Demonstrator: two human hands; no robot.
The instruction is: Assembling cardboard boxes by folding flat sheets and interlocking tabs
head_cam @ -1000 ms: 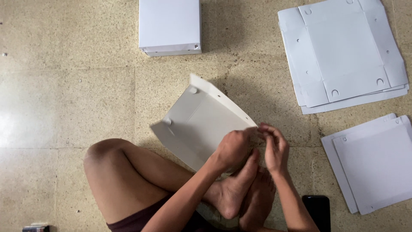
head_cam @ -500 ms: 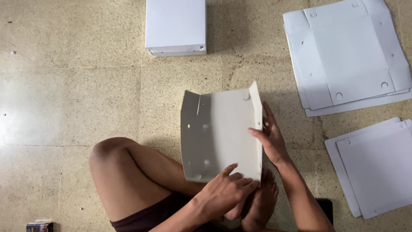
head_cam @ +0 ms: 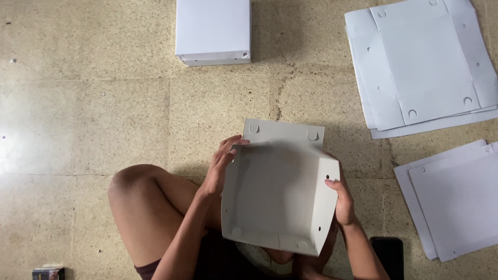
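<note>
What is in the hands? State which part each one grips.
Both hold the half-folded white box: the left hand at its left wall near the far corner, the right hand on its right wall.

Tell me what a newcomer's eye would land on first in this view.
First comes the half-folded white cardboard box at the centre, its sides turned up, held between the left hand on its left wall and the right hand on its right wall, above the person's bent knee. Next, a finished white box stands on the tiled floor at the top, and stacks of flat white blanks lie at the right.
</note>
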